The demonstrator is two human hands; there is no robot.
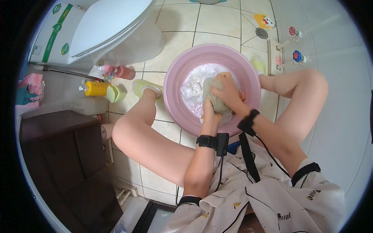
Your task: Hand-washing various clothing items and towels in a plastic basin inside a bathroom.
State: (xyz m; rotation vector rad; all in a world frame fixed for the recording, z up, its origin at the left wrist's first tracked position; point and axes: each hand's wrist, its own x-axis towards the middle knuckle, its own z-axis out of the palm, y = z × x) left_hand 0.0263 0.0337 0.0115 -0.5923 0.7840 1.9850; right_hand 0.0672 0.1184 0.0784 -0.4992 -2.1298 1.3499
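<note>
Between my knees stands a large pink plastic basin (178, 115) with sudsy water (191, 106) in it. Over the suds, my left hand (210, 112) grips the lower part of a bunched greyish-green cloth (222, 106) from below. Curled over the cloth's upper right side is my right hand (227, 87), its fingers blurred. White fabric (195, 87) lies among the foam left of the cloth. A bit of orange material (242, 96) shows beside my right wrist. Part of the cloth is hidden behind my hands.
A white toilet (110, 26) stands at the upper left. Pink bottles (125, 72), a yellow pump bottle (97, 88) and a light green container (116, 93) line the left side. Valves with red (292, 31) and blue (297, 56) handles jut from the right wall, near a floor drain (261, 33).
</note>
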